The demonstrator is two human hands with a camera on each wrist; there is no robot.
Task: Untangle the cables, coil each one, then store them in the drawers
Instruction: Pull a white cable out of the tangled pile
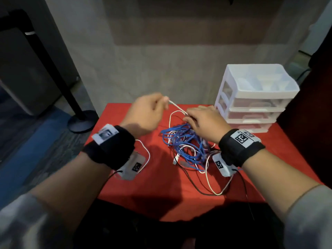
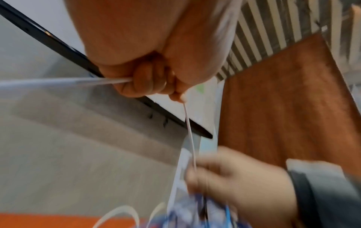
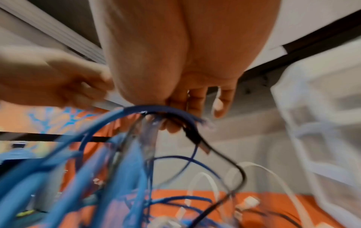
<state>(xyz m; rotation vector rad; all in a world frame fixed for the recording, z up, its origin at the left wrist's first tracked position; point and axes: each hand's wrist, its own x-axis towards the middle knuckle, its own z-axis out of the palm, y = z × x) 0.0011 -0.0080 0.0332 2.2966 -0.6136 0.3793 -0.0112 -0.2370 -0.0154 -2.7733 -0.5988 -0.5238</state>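
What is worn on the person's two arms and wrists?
Both arms have grey sleeves pushed up. Each wrist carries a wide black band: left band, right band. White tags with black square codes sit on them, and a thin black wire leaves each unit.

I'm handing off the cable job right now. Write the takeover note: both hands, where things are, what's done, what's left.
Left hand: pinches the thin white cable, raised above the table.
Right hand: fingers curled into the top of the tangled pile of blue, white and black cables, holding strands.
Pile lies mid-table on the red tablecloth. The white plastic three-drawer unit stands at the far right corner, drawers shut.
Done: nothing coiled or stored.
Left: free the white cable, separate the others, coil each, open drawers, store.
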